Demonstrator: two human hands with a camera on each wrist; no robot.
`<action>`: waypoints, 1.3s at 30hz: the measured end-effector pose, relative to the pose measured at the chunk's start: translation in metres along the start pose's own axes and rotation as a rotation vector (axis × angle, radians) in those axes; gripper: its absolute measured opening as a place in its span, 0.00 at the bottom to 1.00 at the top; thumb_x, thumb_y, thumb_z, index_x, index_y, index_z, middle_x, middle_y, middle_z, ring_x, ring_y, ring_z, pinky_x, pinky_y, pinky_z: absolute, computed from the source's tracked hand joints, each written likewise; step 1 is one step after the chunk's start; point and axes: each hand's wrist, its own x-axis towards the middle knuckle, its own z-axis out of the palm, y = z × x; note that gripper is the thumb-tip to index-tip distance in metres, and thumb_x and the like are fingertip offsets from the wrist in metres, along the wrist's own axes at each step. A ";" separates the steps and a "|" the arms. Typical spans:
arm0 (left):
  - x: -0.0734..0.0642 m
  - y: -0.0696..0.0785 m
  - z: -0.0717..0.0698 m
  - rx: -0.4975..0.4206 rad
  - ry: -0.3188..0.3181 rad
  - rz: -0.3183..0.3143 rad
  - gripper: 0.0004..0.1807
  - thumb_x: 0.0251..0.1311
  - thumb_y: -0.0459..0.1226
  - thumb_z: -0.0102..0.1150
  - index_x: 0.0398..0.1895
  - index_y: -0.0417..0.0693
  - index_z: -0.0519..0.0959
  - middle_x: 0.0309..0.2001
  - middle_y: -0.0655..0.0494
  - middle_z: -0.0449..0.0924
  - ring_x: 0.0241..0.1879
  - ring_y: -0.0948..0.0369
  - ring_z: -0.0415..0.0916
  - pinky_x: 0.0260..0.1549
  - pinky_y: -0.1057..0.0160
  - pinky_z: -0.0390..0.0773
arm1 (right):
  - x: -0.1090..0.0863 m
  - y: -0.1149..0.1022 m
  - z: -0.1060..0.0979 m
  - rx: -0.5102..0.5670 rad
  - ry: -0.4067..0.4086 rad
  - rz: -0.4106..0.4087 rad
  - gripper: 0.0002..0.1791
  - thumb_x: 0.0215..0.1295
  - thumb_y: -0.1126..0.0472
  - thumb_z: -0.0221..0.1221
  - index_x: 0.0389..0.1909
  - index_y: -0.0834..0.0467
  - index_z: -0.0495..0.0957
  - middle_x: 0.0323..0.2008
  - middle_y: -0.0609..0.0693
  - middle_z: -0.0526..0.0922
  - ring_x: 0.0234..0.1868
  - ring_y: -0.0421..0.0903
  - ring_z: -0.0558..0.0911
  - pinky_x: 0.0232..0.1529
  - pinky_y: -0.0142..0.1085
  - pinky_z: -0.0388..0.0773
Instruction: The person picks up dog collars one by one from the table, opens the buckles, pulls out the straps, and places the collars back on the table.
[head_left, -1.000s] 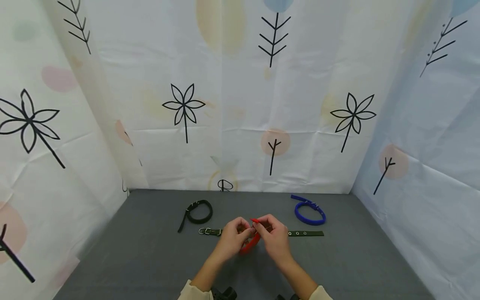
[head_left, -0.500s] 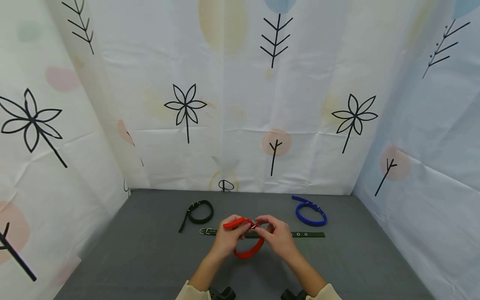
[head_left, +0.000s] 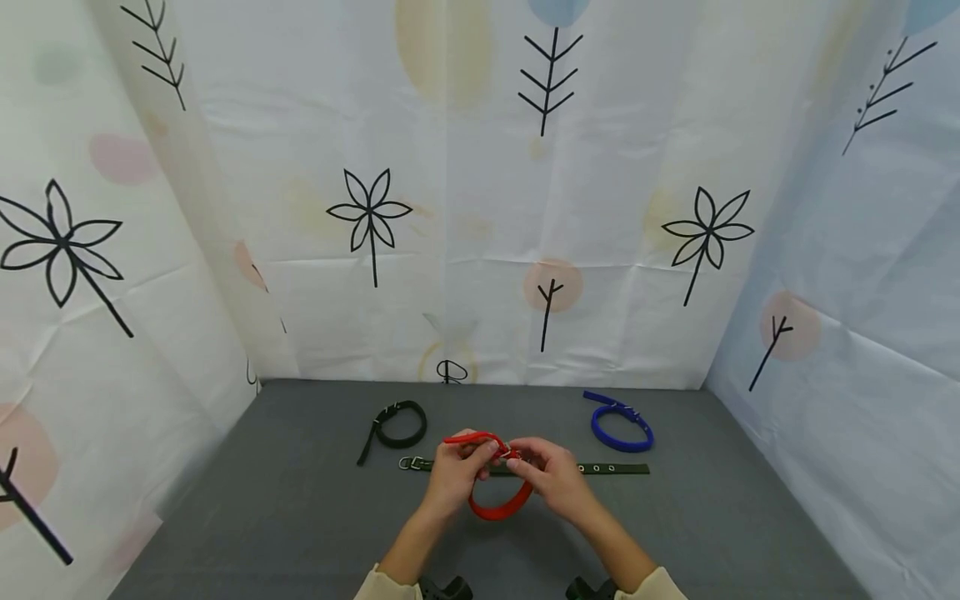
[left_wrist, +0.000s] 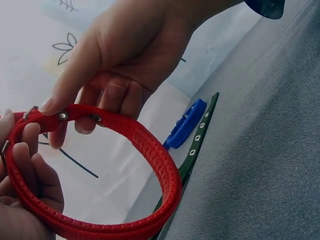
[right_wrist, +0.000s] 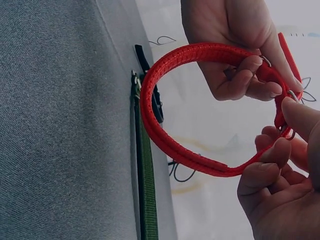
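Red webbing collar (head_left: 501,509), one, padded inside: lay at lower centre of the head frame, raised between both hands, bent into a loop hanging below the fingers, its free end pointing left over the left hand. Fittings: silver buckle (right_wrist: 293,97); metal eyelets (left_wrist: 63,116) along the strap.

Left hand (head_left: 453,475): fingers curled, nearly closed, pinching the collar beside the buckle.

Right hand (head_left: 558,479): thumb and fingers drawn together, pinching the strap on the buckle's other side.

Green collar (head_left: 615,469), one: lay straight across lower centre, partly hidden behind the hands; eyelets to the right, buckle end to the left.

Black collar (head_left: 400,444), one: coiled, left of centre, tail slanting to lower left.

Blue collar (head_left: 621,444), one: coiled, right of centre, tail toward upper left.

Grey tabletop (head_left: 300,517): spanned the lower frame beneath the collars.

White printed backdrop (head_left: 480,208): filled the upper frame, with black line flowers and pastel spots.

Cream sleeves (head_left: 388,586), two: showed at the bottom edge.
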 end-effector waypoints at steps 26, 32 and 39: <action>0.005 -0.031 -0.003 -0.078 0.006 0.049 0.10 0.62 0.31 0.63 0.35 0.29 0.75 0.25 0.49 0.81 0.21 0.62 0.71 0.24 0.68 0.74 | -0.005 -0.024 -0.005 -0.017 -0.105 0.043 0.14 0.63 0.67 0.64 0.48 0.68 0.80 0.28 0.51 0.81 0.23 0.38 0.74 0.25 0.32 0.74; 0.007 -0.036 -0.008 -0.124 0.005 0.121 0.14 0.61 0.32 0.64 0.34 0.25 0.74 0.24 0.50 0.80 0.20 0.62 0.72 0.23 0.68 0.74 | -0.001 0.000 -0.007 0.062 -0.101 0.078 0.09 0.61 0.66 0.65 0.42 0.65 0.81 0.25 0.47 0.78 0.20 0.37 0.69 0.21 0.29 0.69; 0.009 -0.034 -0.010 -0.134 0.014 0.157 0.12 0.61 0.31 0.63 0.36 0.26 0.76 0.26 0.40 0.80 0.21 0.62 0.72 0.24 0.68 0.74 | -0.004 -0.006 -0.009 0.128 -0.060 0.033 0.06 0.63 0.69 0.63 0.38 0.68 0.79 0.23 0.47 0.75 0.19 0.36 0.67 0.20 0.29 0.67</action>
